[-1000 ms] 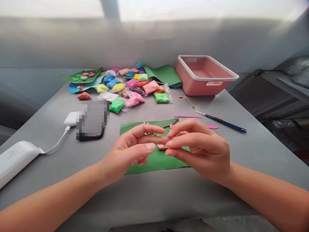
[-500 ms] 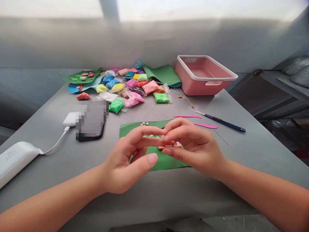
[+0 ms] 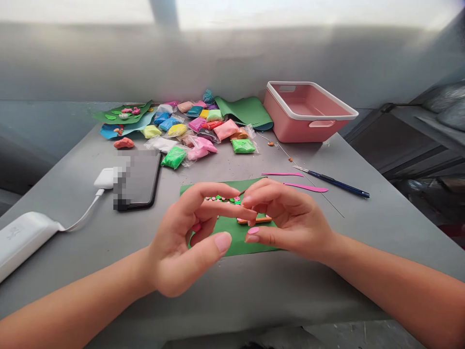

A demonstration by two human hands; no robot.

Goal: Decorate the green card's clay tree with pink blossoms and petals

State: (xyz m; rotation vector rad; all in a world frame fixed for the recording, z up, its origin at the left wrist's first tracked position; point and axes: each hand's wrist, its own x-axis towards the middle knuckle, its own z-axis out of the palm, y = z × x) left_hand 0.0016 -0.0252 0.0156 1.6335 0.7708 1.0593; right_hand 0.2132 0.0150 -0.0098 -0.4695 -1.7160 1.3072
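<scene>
Above a green sheet [image 3: 238, 242], my two hands face each other with fingertips close together. A flat pink clay disc [image 3: 253, 230] lies on the thumb tip of my right hand [image 3: 294, 218], whose other fingers curl above it. My left hand [image 3: 192, 237] has its index and middle fingers stretched toward the right, the middle fingertip near the disc. In its curled lower fingers sits a small pink clay lump [image 3: 196, 227], mostly hidden. On the sheet, partly covered by my hands, are an orange-brown clay strip [image 3: 256, 220] with pink bits and small green and pink clay pieces [image 3: 220, 198].
Bagged coloured clay [image 3: 174, 157] is piled at the back, beside a pink basket [image 3: 298, 123]. Two pink modelling tools [image 3: 308, 188], a dark blue pen-like tool [image 3: 337, 184] and a thin wire [image 3: 327, 198] lie right. A phone [image 3: 141, 182] and white power bank [image 3: 29, 242] lie left.
The fingers of my right hand have parted from its thumb, baring the pink disc on the thumb tip. My left hand has shifted slightly left and down.
</scene>
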